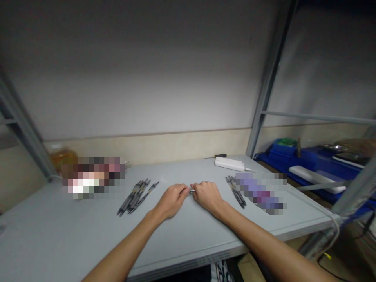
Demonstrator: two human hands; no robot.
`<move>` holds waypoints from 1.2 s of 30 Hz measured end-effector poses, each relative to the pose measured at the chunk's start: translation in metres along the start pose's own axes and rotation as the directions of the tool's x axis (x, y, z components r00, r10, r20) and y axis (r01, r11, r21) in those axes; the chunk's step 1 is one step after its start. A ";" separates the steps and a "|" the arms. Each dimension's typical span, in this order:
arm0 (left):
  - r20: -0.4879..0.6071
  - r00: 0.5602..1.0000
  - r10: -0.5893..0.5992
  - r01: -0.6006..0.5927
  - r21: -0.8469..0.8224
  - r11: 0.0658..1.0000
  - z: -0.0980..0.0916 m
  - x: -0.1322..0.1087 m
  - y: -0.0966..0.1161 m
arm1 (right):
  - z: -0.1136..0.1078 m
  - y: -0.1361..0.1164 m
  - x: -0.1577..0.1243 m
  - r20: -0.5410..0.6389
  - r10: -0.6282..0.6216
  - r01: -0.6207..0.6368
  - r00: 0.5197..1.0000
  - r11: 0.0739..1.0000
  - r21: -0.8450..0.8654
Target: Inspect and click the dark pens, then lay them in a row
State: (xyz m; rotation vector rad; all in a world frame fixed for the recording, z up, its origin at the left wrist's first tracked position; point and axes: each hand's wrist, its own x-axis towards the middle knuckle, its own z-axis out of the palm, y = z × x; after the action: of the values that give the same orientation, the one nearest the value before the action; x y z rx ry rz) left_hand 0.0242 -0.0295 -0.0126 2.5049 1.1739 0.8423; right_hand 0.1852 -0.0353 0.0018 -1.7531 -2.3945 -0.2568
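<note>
Over the middle of the table, my left hand (174, 200) and my right hand (208, 194) are closed close together on one pen (192, 191). Only a short dark and silvery length of it shows between the fingers; the rest is hidden. To the left of my left hand lies a loose bunch of grey and black pens (133, 199), with one pen a little apart on its right side. A smaller group of similar pens (235, 192) rests to the right of my right hand.
A white power strip (229, 163) and a screwdriver (219, 156) lie at the back of the grey table (176, 250). Pixelated items sit at left and right. Metal posts (272, 78) frame the table. Blue trays (282, 150) stand beyond its right side.
</note>
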 end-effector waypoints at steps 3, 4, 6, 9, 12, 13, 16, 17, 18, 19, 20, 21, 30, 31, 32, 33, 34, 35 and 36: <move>-0.100 0.995 0.002 -0.008 -0.060 0.998 -0.002 -0.001 -0.003 | 0.003 0.004 0.001 -0.012 0.055 -0.055 0.998 0.998 -0.014; -0.114 0.993 0.006 -0.014 -0.064 0.998 -0.002 -0.001 -0.004 | 0.004 0.005 0.001 -0.014 0.059 -0.059 0.998 0.998 -0.015; -0.115 0.993 0.018 -0.023 -0.045 0.999 -0.001 0.000 -0.007 | 0.005 0.006 0.000 -0.018 0.054 -0.054 0.998 0.998 -0.014; -0.098 0.995 -0.021 0.019 -0.021 1.000 0.000 0.002 -0.009 | 0.006 0.005 -0.001 -0.024 0.041 -0.041 0.999 0.999 -0.005; -0.108 0.987 -0.116 0.105 -0.100 0.989 -0.001 0.003 -0.008 | 0.006 0.004 -0.002 -0.034 0.027 -0.026 0.999 1.000 0.012; -0.125 0.982 -0.141 0.123 -0.145 0.982 -0.002 0.003 -0.007 | 0.006 0.003 -0.002 -0.036 0.023 -0.023 0.999 1.000 0.017; -0.182 0.973 -0.144 0.094 -0.259 0.961 -0.005 0.002 -0.006 | 0.006 0.004 -0.002 -0.031 0.032 -0.031 0.999 0.999 0.030; -0.190 0.974 -0.124 0.070 -0.270 0.960 -0.006 0.001 -0.007 | 0.006 0.004 -0.002 -0.029 0.041 -0.040 0.999 0.999 0.034; -0.191 0.976 -0.104 0.050 -0.268 0.962 -0.007 0.001 -0.007 | 0.005 0.005 -0.001 -0.031 0.049 -0.048 0.998 0.998 0.041; -0.194 0.976 -0.095 0.043 -0.257 0.965 -0.008 0.001 -0.008 | 0.005 0.006 -0.001 -0.043 0.049 -0.047 0.998 0.997 0.054; -0.200 0.975 -0.101 0.050 -0.245 0.968 -0.009 0.001 -0.010 | 0.004 0.007 -0.001 -0.067 0.038 -0.033 0.997 0.997 0.072; -0.211 0.970 -0.124 0.071 -0.239 0.968 -0.010 0.001 -0.011 | 0.003 0.008 -0.001 -0.104 0.017 -0.007 0.994 0.995 0.096; -0.204 0.928 -0.313 0.229 -0.353 0.907 -0.013 0.005 -0.022 | 0.009 0.017 0.000 -0.344 -0.120 0.229 0.931 0.927 0.297; -0.211 0.924 -0.319 0.231 -0.357 0.905 -0.013 0.005 -0.023 | 0.010 0.018 0.001 -0.355 -0.110 0.237 0.928 0.911 0.338; -0.223 0.919 -0.326 0.233 -0.361 0.903 -0.014 0.006 -0.023 | 0.010 0.019 0.001 -0.358 -0.095 0.240 0.929 0.891 0.386; -0.238 0.913 -0.331 0.232 -0.364 0.902 -0.014 0.006 -0.024 | 0.009 0.021 0.001 -0.350 -0.073 0.232 0.934 0.868 0.440; -0.254 0.906 -0.337 0.232 -0.367 0.901 -0.015 0.006 -0.026 | 0.008 0.022 0.002 -0.328 -0.047 0.214 0.944 0.842 0.495; -0.271 0.899 -0.343 0.232 -0.369 0.900 -0.015 0.006 -0.027 | 0.008 0.024 0.002 -0.295 -0.021 0.187 0.955 0.816 0.547; -0.285 0.893 -0.348 0.232 -0.372 0.899 -0.016 0.007 -0.029 | 0.007 0.026 0.003 -0.259 0.004 0.156 0.966 0.789 0.594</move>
State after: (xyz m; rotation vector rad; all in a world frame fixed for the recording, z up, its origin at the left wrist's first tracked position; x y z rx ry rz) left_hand 0.0000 -0.0059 -0.0101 1.8969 1.3436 1.3042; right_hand 0.2086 -0.0230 -0.0031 -1.2380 -2.0424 0.2606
